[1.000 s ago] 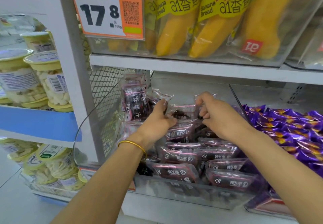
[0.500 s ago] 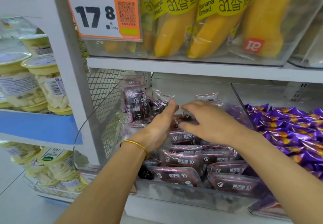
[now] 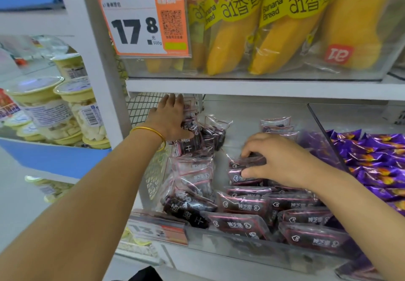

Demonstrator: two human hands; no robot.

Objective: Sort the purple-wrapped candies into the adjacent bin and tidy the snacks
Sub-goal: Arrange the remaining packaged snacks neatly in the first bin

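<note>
The left hand (image 3: 169, 116) is lying flat and spread, fingers wide, pressing against a standing stack of dark pink-edged snack packets (image 3: 192, 140) at the far left of the clear bin (image 3: 241, 250); it is holding nothing, only bracing them against the wire mesh side (image 3: 140, 110). The right hand (image 3: 278, 160) is curling over the middle of the same bin, thumb and fingers narrowing onto a dark packet (image 3: 245, 176). Whether it is already gripping that packet or just touching it is hard to tell, since the fingers are covering the contact.

The purple-wrapped candies (image 3: 372, 160) are sitting heaped in the adjacent bin to the right, behind a clear divider (image 3: 326, 136). A purple tint is showing just left of that divider, behind the right hand; it may be a stray candy or only the neighbouring pile seen through the plastic.

Judging by the layout, the sorting part is looking mostly done: no obvious purple wrapper is lying among the dark packets in the near rows. The tidying is still under way. The near rows are lying fairly flat and lined up, while the far left stack is leaning and crumpled, and a bare patch of bin floor is showing in the far middle. Straightening that stack and filling the gap is what seems left.
</note>
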